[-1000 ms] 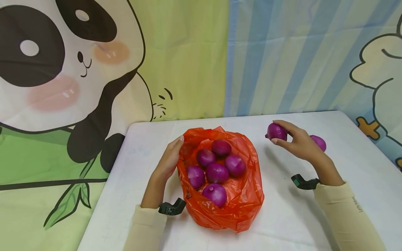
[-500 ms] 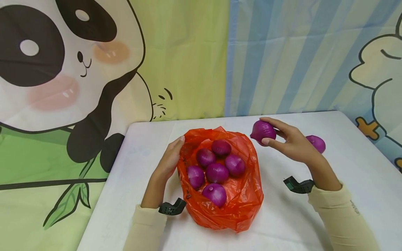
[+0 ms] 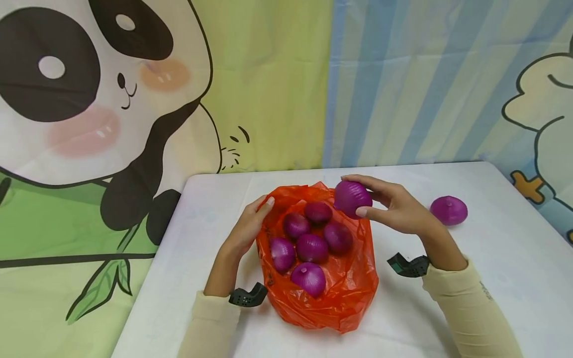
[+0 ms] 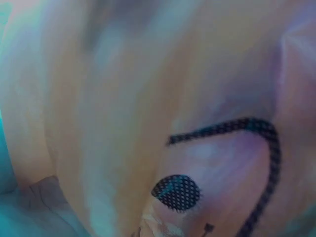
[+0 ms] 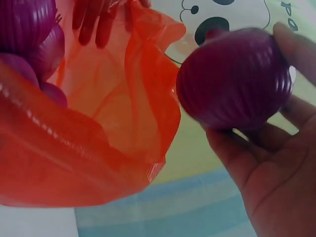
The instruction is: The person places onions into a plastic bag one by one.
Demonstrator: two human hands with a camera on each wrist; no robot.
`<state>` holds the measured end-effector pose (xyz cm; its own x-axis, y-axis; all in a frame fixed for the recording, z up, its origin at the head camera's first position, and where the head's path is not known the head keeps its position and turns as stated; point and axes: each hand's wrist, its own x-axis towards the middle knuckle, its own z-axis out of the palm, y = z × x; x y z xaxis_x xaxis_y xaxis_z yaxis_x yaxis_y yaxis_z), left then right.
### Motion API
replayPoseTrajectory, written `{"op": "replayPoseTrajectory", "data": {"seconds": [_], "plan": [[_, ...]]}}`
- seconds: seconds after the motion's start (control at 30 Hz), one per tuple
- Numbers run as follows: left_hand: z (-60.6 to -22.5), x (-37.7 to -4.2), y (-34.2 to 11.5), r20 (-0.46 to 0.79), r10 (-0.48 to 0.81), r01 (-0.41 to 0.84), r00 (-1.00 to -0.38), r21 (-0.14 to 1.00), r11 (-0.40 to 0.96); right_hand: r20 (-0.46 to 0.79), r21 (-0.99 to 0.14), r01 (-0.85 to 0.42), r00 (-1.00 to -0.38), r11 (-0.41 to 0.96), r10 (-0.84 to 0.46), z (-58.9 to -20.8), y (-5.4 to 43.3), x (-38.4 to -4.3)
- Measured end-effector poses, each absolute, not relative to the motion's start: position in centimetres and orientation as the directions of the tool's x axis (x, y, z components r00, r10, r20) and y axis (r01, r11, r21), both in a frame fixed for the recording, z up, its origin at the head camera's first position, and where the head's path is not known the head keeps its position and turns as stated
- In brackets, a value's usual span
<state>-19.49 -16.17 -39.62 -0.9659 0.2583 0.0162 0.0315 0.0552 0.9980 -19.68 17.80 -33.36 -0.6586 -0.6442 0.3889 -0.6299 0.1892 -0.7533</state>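
Observation:
A red plastic bag (image 3: 331, 311) stands with its mouth wide, several purple onions (image 3: 312, 248) inside it. My left hand (image 3: 246, 226) holds the bag's left rim, thumb at the edge; in the right wrist view its fingers (image 5: 101, 24) show reddish beside the film. Between thumb and fingers, my right hand (image 3: 396, 206) grips another onion (image 3: 352, 199) above the bag's back right rim. The right wrist view shows this onion (image 5: 236, 79) just apart from the bag (image 5: 74, 163). The left wrist view is blurred, with mostly bag film (image 4: 212, 173) bearing dark print.
One more onion (image 3: 449, 211) lies on the white table (image 3: 492, 278) to the right of my right hand. A printed cloth (image 3: 268, 89) with a panda hangs behind the table's back edge. Each wrist wears a black camera mount (image 3: 409, 265).
My right hand has carried the gripped onion leftward, from over the table to the bag's rim. The onion on the table is now fully uncovered. My left hand stays at the bag.

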Motion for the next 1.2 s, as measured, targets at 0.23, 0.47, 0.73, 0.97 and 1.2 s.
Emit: {"op": "replayPoseTrajectory", "data": {"seconds": [0.23,0.47,0.73,0.97,1.2], "plan": [[-39.6,-19.5,-16.1,0.012,0.268,0.032,-0.963,0.997,0.071,0.255,-0.852,-0.516,-0.559,0.09,-0.789,-33.4,16.5,-19.5],[-39.8,-19.6,-16.2,0.016,0.259,0.03,-0.966,0.998,0.05,0.094,-0.848,-0.465,-0.605,0.255,-0.791,-35.3,14.2,-20.0],[-39.9,-19.6,-16.2,0.033,0.247,0.038,-0.969,0.999,0.017,0.142,-0.785,-0.549,-0.612,0.288,-0.778,-35.6,14.0,-19.8],[-39.7,-19.6,-16.1,0.031,0.247,0.033,-0.968,0.999,0.006,0.206,-0.787,-0.57,-0.604,0.236,-0.77,-35.3,15.2,-19.4],[-39.8,-19.7,-16.1,0.026,0.249,0.022,-0.968,1.0,-0.02,0.252,-0.814,-0.55,-0.628,0.19,-0.737,-35.6,16.9,-19.3]]}}
